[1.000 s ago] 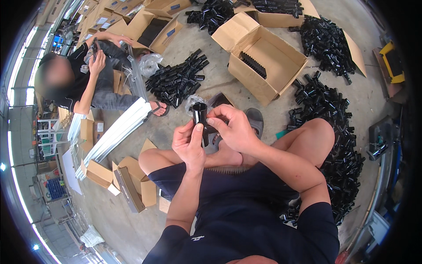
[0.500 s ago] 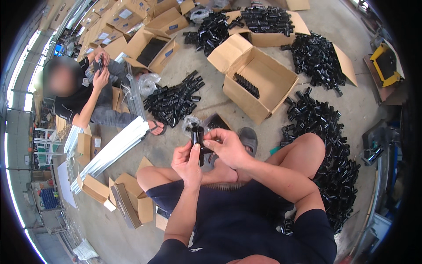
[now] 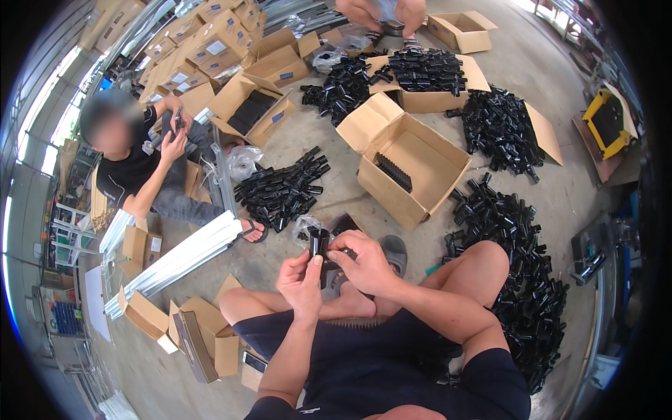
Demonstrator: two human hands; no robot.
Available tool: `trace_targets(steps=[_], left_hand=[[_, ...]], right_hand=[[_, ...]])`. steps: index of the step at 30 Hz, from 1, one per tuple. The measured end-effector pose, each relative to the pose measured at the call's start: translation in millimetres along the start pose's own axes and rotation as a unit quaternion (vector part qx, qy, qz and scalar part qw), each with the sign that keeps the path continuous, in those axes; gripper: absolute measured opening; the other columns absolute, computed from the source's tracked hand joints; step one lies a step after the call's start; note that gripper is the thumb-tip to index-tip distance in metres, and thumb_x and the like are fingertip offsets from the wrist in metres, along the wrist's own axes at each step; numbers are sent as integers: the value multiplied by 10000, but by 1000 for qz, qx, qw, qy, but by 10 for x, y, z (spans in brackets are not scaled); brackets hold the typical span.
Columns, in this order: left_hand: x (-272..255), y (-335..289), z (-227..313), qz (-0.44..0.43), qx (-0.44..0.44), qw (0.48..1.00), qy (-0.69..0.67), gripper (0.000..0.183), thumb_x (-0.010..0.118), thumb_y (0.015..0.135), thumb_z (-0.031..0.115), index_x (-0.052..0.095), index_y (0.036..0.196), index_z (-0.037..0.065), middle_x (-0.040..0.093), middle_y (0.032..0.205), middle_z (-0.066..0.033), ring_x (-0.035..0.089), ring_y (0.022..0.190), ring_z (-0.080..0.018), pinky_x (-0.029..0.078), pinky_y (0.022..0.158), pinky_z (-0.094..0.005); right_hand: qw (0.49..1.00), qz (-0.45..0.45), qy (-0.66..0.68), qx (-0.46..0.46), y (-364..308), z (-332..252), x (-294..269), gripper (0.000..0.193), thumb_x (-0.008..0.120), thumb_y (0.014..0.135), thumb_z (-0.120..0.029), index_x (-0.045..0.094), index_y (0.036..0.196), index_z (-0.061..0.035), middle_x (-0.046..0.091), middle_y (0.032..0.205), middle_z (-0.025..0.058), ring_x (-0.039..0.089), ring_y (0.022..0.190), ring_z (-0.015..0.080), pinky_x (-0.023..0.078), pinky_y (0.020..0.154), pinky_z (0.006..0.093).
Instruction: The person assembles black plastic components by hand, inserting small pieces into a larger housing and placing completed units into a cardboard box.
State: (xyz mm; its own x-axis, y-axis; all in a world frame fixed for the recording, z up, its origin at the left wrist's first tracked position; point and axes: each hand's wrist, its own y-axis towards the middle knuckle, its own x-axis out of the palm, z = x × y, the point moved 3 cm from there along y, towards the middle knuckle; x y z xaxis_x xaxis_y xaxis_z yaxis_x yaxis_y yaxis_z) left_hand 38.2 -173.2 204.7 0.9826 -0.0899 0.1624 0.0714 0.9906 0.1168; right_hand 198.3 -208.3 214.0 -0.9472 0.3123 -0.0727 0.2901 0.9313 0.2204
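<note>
In front of my lap, my left hand [image 3: 301, 285] grips a glossy black tubular fitting [image 3: 320, 241] and holds it upright, the thumb pressed along its near side. Close against the fitting's right side, the fingers of my right hand [image 3: 365, 264] are pinched together. What they hold there, if anything, is too small or hidden to make out. Just beyond my hands stands a small open box [image 3: 344, 224], partly covered by them, with a clear plastic bag [image 3: 305, 227] beside it.
Piles of black fittings lie ahead [image 3: 283, 189] and along my right [image 3: 525, 294]. An open carton [image 3: 434, 164] holds a row of black parts. At left, a seated person [image 3: 126, 168] handles a dark piece near white strips [image 3: 182, 262]. Another person's legs [image 3: 381, 14] show at the far edge.
The view has tilted up, so the scene sits lower and another person's legs appear at the top. My hands stay on the fitting, which stands a little lower in the picture.
</note>
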Motion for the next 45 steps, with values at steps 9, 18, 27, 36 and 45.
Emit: trace_targets(steps=[9, 18, 27, 36, 45], left_hand=[[42, 8, 5, -11, -8, 1000, -7, 159, 697, 917, -77, 632, 1054, -30, 743, 998, -124, 680, 863, -89, 536, 786, -220], [62, 120, 38, -82, -47, 995, 14, 213, 729, 916, -45, 619, 1099, -49, 731, 1099, -164, 683, 923, -106, 560, 812, -239], [157, 95, 83, -53, -18, 998, 3, 184, 702, 925, -67, 616, 1087, -57, 733, 1060, -145, 679, 937, -108, 546, 814, -227], [143, 71, 76, -33, -5, 999, 28, 178, 705, 917, -74, 627, 1075, -51, 734, 1063, -139, 679, 932, -106, 544, 836, -236], [175, 87, 31, -34, -14, 998, -47, 148, 687, 933, -64, 621, 1063, -37, 738, 1029, -145, 680, 897, -94, 547, 820, -225]], right_hand=[[988, 10, 115, 105, -26, 120, 67, 117, 700, 907, -17, 673, 1013, 24, 684, 937, 100, 680, 854, 173, 546, 742, 316], [996, 20, 66, 64, 0, 103, -18, 122, 686, 918, 29, 657, 1035, 50, 677, 997, 69, 666, 904, 115, 548, 778, 263], [969, 18, 201, 139, -4, 184, 23, 131, 687, 942, 0, 674, 1065, 43, 715, 1009, 69, 669, 883, 103, 549, 775, 264], [999, 50, -13, -10, 9, -24, -80, 89, 710, 903, -14, 680, 980, 20, 688, 907, 91, 653, 872, 183, 528, 789, 317], [966, 34, 219, 137, 23, 79, -23, 131, 701, 918, -6, 683, 1029, 62, 703, 929, 70, 653, 859, 99, 538, 756, 262]])
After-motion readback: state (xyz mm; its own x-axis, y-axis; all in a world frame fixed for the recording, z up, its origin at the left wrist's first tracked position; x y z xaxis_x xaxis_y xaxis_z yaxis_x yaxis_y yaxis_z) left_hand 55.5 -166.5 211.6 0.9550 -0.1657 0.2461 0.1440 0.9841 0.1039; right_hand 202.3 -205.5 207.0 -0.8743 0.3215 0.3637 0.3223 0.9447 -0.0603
